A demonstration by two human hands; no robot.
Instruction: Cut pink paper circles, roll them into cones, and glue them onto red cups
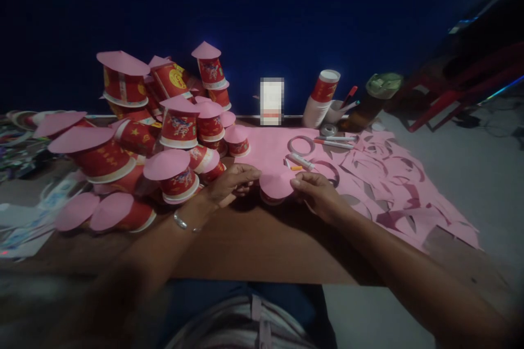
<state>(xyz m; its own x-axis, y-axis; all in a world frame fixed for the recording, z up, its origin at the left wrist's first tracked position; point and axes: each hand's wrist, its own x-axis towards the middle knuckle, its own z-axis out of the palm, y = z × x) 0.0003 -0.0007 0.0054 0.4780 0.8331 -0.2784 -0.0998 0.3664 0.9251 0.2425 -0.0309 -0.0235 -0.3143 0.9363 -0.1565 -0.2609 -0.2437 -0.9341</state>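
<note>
A shallow pink paper cone sits over a small red paper cup, whose pale rim shows just below it. My left hand, with a silver bracelet at the wrist, pinches at the cone's left edge. On the opposite edge, the thumb and finger of my right hand are closed on the paper. Most of the cup is hidden under the cone. Just behind it lie a white marker and an orange-and-white stick-like item.
Several red cups with pink cone tops are piled at the left. Cut pink paper scraps cover the right side. Tape rings, pens, stacked cups and a bottle stand or lie behind my right hand.
</note>
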